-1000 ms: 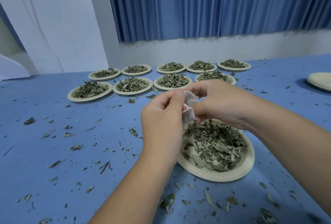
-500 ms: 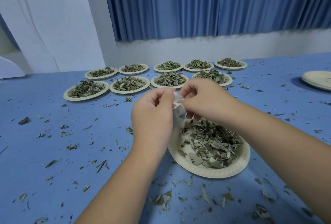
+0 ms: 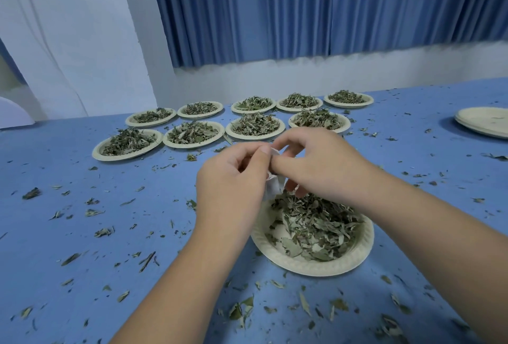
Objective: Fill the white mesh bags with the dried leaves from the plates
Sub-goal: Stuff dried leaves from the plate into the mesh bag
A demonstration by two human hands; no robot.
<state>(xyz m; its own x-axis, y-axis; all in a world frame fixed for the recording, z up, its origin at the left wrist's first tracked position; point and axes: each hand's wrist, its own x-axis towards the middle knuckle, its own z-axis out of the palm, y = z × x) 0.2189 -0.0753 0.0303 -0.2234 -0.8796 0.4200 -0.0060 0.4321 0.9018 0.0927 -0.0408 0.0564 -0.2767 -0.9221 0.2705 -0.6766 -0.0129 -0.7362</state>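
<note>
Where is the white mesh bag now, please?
Mid-frame, the white mesh bag is pinched between left hand and right hand, over the far-left rim of the nearest plate.

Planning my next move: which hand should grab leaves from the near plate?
Probably right: the right hand is over the dried leaves on the near plate; the left hand pinches the white mesh bag beside it.

Blue curtain (image 3: pixel 330 8) — white wall (image 3: pixel 330 71) below

White mesh bag (image 3: pixel 273 191), grey-green dried leaves (image 3: pixel 316 229), cream plate (image 3: pixel 354 259), blue table (image 3: pixel 82 233), blue pleated curtain (image 3: pixel 330 8)
</note>
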